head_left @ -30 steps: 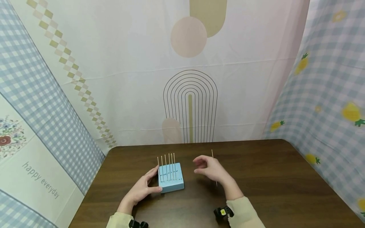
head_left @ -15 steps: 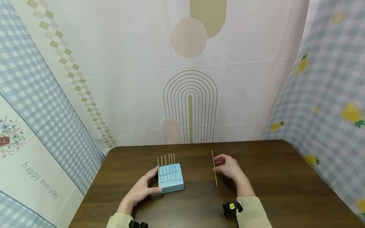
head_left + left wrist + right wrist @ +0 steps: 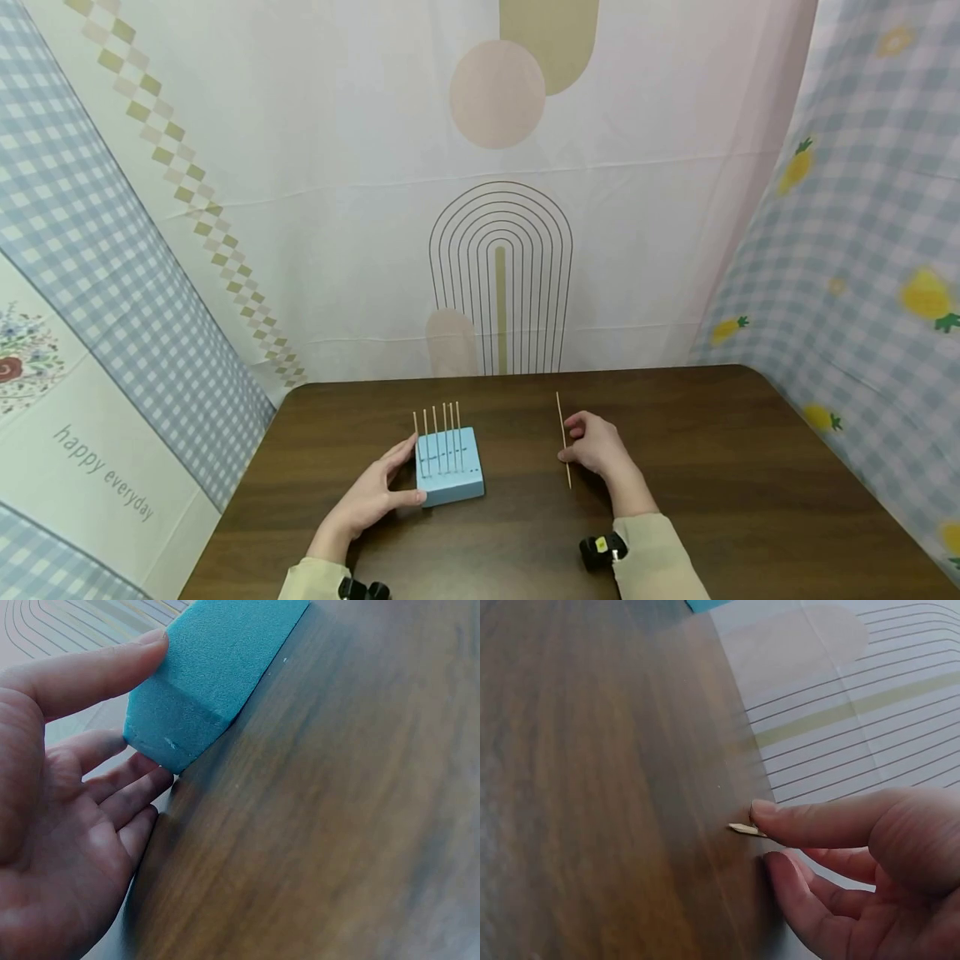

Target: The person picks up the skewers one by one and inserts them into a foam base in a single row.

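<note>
A light-blue foam block (image 3: pixel 453 492) rests on the table with several thin wooden skewers (image 3: pixel 447 442) standing upright in its top. My left hand (image 3: pixel 370 497) grips the block from its left side, thumb at the near corner, fingers at the far one. In the left wrist view, the thumb and fingertips touch the blue block (image 3: pixel 210 667). One loose skewer (image 3: pixel 561 415) lies on the table to the right. My right hand (image 3: pixel 596 446) is at its right side. In the right wrist view, the thumb meets the pointed skewer (image 3: pixel 744 829), with a gap between thumb and fingers.
Small dark holes and marks show on the block's top. The brown wooden table (image 3: pixel 712 467) ends at a patterned white cloth (image 3: pixel 360 250). Blue checked cloths (image 3: pixel 862 275) hang at the sides. A black camera sits on each wrist.
My right hand has moved right across the loose skewer to its right side, then slightly lower, with the thumb now at the skewer. The left hand and block have stayed put.
</note>
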The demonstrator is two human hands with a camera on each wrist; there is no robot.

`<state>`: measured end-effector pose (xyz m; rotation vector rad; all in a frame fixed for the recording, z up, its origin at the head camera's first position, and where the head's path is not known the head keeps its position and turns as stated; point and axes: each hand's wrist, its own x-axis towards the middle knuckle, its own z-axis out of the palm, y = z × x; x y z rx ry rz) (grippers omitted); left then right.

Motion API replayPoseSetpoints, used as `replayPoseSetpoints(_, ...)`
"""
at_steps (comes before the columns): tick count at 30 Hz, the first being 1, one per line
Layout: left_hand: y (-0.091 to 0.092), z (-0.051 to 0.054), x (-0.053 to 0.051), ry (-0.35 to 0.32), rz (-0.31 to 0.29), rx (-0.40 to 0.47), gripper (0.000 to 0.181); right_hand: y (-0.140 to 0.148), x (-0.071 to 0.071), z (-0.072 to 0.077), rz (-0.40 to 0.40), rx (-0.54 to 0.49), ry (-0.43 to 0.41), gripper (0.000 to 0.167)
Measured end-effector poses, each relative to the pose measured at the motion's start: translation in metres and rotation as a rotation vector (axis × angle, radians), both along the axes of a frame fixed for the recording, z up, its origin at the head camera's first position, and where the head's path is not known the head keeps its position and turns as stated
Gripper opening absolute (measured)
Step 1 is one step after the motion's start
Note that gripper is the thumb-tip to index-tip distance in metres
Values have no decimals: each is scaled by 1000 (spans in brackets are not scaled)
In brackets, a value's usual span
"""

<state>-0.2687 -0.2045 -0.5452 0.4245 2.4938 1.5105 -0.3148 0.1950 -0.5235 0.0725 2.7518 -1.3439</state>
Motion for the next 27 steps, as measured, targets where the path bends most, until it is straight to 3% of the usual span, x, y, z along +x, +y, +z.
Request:
replayPoseSetpoints(11, -2, 3, 2, -3, -10, 29, 99, -5, 1, 2, -23, 11, -9, 58)
replayPoseSetpoints(27, -2, 4, 2, -2, -14, 30, 98, -1, -4, -2, 2, -35, -42, 66)
